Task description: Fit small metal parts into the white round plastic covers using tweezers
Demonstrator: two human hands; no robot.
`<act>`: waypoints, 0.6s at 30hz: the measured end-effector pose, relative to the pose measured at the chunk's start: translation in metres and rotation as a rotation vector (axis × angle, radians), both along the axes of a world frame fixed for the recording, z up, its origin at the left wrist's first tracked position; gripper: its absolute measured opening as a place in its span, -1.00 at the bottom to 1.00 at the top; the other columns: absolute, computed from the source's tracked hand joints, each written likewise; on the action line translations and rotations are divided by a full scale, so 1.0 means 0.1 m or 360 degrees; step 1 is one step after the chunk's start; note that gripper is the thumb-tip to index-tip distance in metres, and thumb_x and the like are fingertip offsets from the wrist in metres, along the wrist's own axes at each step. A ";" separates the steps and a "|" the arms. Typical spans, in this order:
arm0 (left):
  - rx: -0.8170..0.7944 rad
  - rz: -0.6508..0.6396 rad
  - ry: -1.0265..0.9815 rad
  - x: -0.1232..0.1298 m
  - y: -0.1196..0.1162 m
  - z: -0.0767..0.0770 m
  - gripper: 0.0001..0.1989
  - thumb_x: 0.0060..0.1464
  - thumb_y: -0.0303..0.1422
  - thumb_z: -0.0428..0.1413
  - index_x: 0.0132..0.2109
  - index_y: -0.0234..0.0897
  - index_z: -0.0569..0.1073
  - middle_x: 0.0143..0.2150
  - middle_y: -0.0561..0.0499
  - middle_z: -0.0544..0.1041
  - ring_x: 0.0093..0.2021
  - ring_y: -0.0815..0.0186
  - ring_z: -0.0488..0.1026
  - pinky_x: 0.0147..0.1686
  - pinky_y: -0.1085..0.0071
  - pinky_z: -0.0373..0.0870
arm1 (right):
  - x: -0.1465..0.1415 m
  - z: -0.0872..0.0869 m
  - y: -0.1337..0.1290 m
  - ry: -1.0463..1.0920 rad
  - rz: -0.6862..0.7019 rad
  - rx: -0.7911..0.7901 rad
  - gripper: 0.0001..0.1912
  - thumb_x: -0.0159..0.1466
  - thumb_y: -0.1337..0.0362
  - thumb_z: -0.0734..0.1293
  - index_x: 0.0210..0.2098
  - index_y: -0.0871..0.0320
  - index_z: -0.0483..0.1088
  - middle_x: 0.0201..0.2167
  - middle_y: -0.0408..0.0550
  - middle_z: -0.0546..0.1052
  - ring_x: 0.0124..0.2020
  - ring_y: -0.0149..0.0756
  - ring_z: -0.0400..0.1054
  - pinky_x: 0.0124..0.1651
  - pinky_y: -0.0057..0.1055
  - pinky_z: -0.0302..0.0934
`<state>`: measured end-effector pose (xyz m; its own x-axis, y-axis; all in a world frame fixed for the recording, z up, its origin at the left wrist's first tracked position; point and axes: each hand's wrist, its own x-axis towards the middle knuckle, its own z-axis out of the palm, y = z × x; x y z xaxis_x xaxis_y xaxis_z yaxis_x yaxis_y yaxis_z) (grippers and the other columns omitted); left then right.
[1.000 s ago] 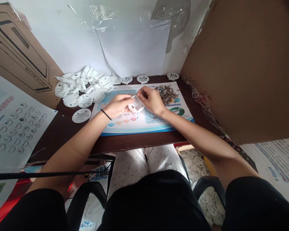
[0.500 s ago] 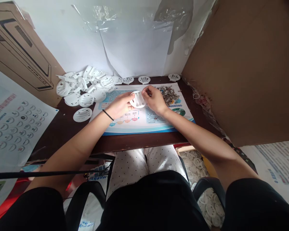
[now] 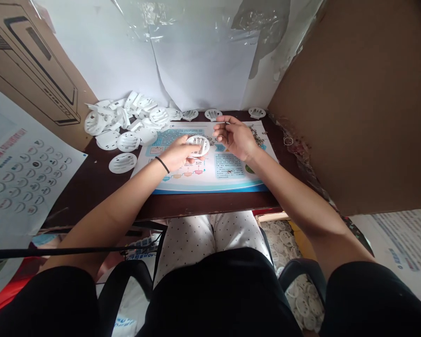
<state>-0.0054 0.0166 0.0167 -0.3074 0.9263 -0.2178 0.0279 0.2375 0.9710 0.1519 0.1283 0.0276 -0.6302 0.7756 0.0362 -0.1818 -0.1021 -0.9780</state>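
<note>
A white round plastic part with slots (image 3: 200, 146) is held in my left hand (image 3: 177, 155), thumb on its face and fingers underneath, above the printed sheet. To its right, my right hand (image 3: 236, 138) is raised apart from the part, its fingers loosely bent and spread. I make out nothing held between them. Behind and beside that hand lies a heap of small metal pieces (image 3: 257, 135), partly hidden by it. One tiny piece (image 3: 229, 172) lies nearer on the sheet.
A pile of similar white parts (image 3: 140, 105) stands at the back left, with a single white part (image 3: 122, 163) in front. More stand along the wall (image 3: 257, 113). Cardboard (image 3: 365, 103) rises at the right. Below the table edge, a box of white discs (image 3: 307, 299) sits beside the chair.
My right hand has come away from the white part, moving right and opening its fingers. The part in my left hand has tilted, and its slotted face shows more.
</note>
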 end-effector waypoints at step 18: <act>-0.0227 -0.0105 0.0904 -0.08 -0.02 0.04 -0.79 0.03 -0.41 0.22 -0.13 -0.25 0.54 -0.46 0.03 0.46 -0.57 0.35 0.39 -0.49 0.38 0.25 | -0.14 -0.41 -0.14 -0.0175 0.0172 0.0342 -0.60 0.31 -0.08 0.38 -0.29 0.04 0.18 -0.56 -0.26 0.30 -0.59 -0.49 0.03 -0.54 -0.42 -0.07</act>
<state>-0.0129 0.0145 0.0203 -0.3547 0.9213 -0.1596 0.5535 0.3445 0.7582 0.1379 0.1146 -0.0137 -0.7183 0.6855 0.1192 -0.0723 0.0969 -0.9927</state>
